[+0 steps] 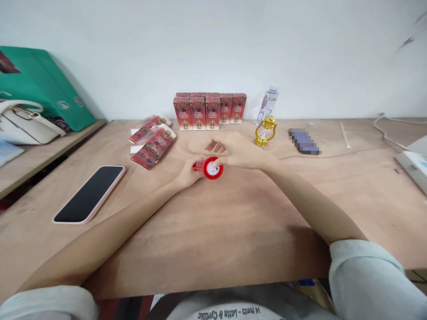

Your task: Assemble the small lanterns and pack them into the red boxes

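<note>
A small red lantern [202, 165] lies tipped on its side, with its round red base and white centre disc facing me. My left hand [188, 172] is closed around its body from the left. My right hand [230, 151] reaches over from the right, a digit touching the white disc, the other fingers loosely curled and apart above the table. The lantern's far end is mostly hidden by my left hand. To the right of my right hand stands a gold lantern [265, 132] of similar shape, upright with a clear globe.
Several red printed boxes [198, 113] stand by the wall. Flattened red boxes [154, 146] lie left of them. A phone [90, 194] rests on the left, a water bottle [267, 104] behind the gold lantern, a blurred dark object [304, 141] on the right. A white handbag [28, 124] sits far left.
</note>
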The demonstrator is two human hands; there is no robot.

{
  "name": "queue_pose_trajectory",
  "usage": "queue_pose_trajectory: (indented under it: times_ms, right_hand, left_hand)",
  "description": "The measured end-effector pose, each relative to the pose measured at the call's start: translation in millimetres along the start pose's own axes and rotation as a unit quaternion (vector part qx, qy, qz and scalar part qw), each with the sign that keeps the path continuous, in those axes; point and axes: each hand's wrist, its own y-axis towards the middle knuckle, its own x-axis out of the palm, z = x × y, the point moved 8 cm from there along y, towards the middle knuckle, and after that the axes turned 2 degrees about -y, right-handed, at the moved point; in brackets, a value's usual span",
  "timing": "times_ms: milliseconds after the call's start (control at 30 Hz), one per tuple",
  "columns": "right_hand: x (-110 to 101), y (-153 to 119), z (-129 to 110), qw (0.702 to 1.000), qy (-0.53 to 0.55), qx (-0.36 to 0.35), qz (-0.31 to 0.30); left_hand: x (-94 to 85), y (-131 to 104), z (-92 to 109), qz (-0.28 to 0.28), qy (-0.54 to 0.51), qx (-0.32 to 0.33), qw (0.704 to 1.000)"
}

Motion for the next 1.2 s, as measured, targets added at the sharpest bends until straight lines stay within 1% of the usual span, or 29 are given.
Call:
queue_pose_trajectory:
  times_ms: [67, 133, 200, 367, 467, 567, 600, 667, 767, 867, 933, 1000, 1100, 1200]
  right_hand:
    - [8, -2, 4, 0.999, 0.018, 0.024, -0.029]
    - [13, -4, 4, 0.998, 0.015, 0.036, -0.044]
    - [15, -4, 2, 0.998, 0.002, 0.041, -0.049]
    - [13, -3, -1, 0.998, -0.015, 0.036, -0.046]
    - [9, -1, 5, 0.997, 0.029, 0.045, -0.052]
    - [7, -2, 6, 0.993, 0.079, 0.034, -0.075]
    - [7, -2, 5, 0.994, 0.075, 0.026, -0.081]
    - [4, -3, 4, 0.996, 0.031, 0.013, -0.083]
    - [2, -4, -2, 0.996, -0.061, -0.017, -0.067]
    - [2, -4, -7, 0.992, -0.108, -0.053, -0.050]
    - [4, -3, -5, 0.989, -0.130, -0.044, -0.051]
    - [6, -3, 2, 0.986, -0.154, -0.017, -0.056]
    - [6, -4, 5, 0.987, -0.155, -0.009, -0.051]
    - [4, -4, 2, 0.992, -0.115, -0.031, -0.045]
  left_hand:
    - [-0.5, -1, -2, -0.004, 0.006, -0.005, 1.000]
    - [-2.4, -1, -6, 0.001, 0.016, -0.022, 1.000]
    - [-3.0, -2, -8, 0.000, 0.024, -0.033, 0.999]
    - [-3.0, -2, -4, -0.003, 0.018, -0.028, 0.999]
    - [-2.7, -1, -6, -0.006, 0.005, -0.045, 0.999]
    - [-1.1, 0, -6, -0.017, -0.004, -0.048, 0.999]
    - [-1.0, 1, -6, -0.018, -0.005, -0.046, 0.999]
    - [-2.1, 1, -6, -0.011, -0.013, -0.041, 0.999]
    - [-5.4, 0, -6, 0.013, -0.032, -0.038, 0.999]
    - [-7.7, 1, -11, 0.039, -0.047, -0.038, 0.997]
    - [-6.2, 2, -19, 0.046, -0.062, -0.041, 0.996]
    - [-4.5, 3, -28, 0.054, -0.079, -0.048, 0.994]
    - [-3.1, 4, -38, 0.065, -0.093, -0.057, 0.992]
    - [-1.5, 4, -38, 0.052, -0.088, -0.060, 0.993]
